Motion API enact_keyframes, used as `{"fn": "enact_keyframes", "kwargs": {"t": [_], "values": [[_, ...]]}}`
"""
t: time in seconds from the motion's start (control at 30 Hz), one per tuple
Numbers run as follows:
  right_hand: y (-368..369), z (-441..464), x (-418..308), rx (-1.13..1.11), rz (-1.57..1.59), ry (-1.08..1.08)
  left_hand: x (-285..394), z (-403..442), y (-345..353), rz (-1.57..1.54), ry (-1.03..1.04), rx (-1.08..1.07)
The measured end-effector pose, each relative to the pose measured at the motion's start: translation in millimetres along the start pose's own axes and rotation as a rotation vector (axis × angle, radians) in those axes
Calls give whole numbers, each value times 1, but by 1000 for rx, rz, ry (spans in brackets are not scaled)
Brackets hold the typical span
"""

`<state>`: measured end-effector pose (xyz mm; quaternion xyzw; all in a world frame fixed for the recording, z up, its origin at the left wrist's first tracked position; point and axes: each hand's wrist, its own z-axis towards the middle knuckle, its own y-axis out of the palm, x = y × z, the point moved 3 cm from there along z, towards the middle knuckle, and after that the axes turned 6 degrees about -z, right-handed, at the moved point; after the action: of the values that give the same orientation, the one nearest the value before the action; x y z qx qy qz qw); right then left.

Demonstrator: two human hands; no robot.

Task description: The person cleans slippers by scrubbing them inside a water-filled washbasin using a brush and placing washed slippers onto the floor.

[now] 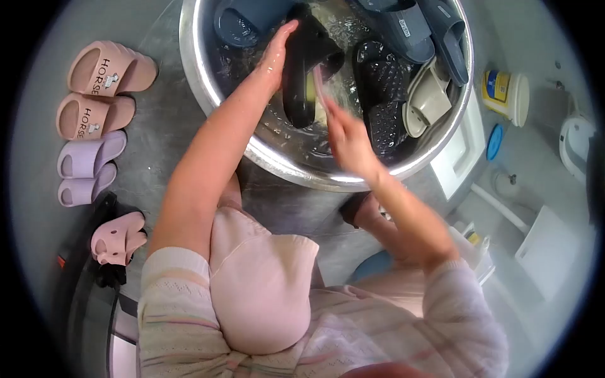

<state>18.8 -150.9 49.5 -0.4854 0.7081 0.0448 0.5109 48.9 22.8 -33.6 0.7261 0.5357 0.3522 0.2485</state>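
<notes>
My left hand (276, 55) grips a black slipper (299, 85) by its side, over the water in a large metal basin (283, 167). In my right hand (348, 140), slightly blurred, is a pink-handled scrub brush (319, 82). Its head reaches to the inner side of the black slipper, below the strap; the bristles look pale yellow-green. Just right of the brush, a wet black textured slipper (381, 75) lies in the basin. Beyond it are a beige slipper (430, 104) and dark blue slippers (406, 31). Another dark blue slipper (236, 28) is partly under water at the left.
Pink slippers (113, 69), lilac slippers (91, 157) and a pink slipper with a face design (116, 239) line the floor at left. To the right are a white tub (518, 99), a blue lid (495, 142) and a white floor basin (463, 157).
</notes>
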Motion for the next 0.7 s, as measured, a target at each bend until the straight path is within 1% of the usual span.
{"fn": "enact_keyframes", "kwargs": {"t": [0.03, 0.1, 0.13, 0.17, 0.2, 0.27, 0.3, 0.37, 0.4, 0.47, 0.5, 0.53, 0.57, 0.63, 0.67, 0.7], "values": [[-3, -5, 2, -18, -40, -35, -6, 2, -4, 0, -20, -12], [-18, 32, -1, 14, -150, 21, -21, 8, -2, 25, -75, -53], [-24, 56, -9, 24, -201, 112, -26, -7, 11, 43, -129, -22], [-31, 74, -22, -68, -187, 426, -30, -8, 15, 30, -57, 46], [-24, 76, -26, 17, -147, 293, -19, -5, 13, 33, -66, -8], [-11, 51, -17, 77, -70, -5, -8, -6, 5, 1, -106, -119], [-11, 36, -15, 69, -48, -81, -7, 4, -4, 44, -67, -97], [-14, 10, -10, -2, 4, -62, -14, 3, 2, -28, -86, -74], [-19, 13, -13, 1, 27, -33, -20, 12, -2, -8, -91, -114], [-25, 57, -5, 78, -142, 37, -25, 1, 15, 8, -45, -74], [-25, 74, -7, 90, -167, 86, -23, -4, 19, 24, -17, -50], [-22, 81, -10, 111, -166, 78, -18, 2, 10, 13, -84, -44], [-15, 78, -10, 118, -150, 57, -8, 5, 4, 76, -24, -58], [-5, 33, 0, 88, -92, -16, 4, 3, 1, -27, -95, -199], [-1, 11, 5, 71, -62, -52, 4, 3, 2, 60, -26, -89], [-3, 4, 12, 60, -41, -48, -6, 7, 0, 20, -44, -54]]}}
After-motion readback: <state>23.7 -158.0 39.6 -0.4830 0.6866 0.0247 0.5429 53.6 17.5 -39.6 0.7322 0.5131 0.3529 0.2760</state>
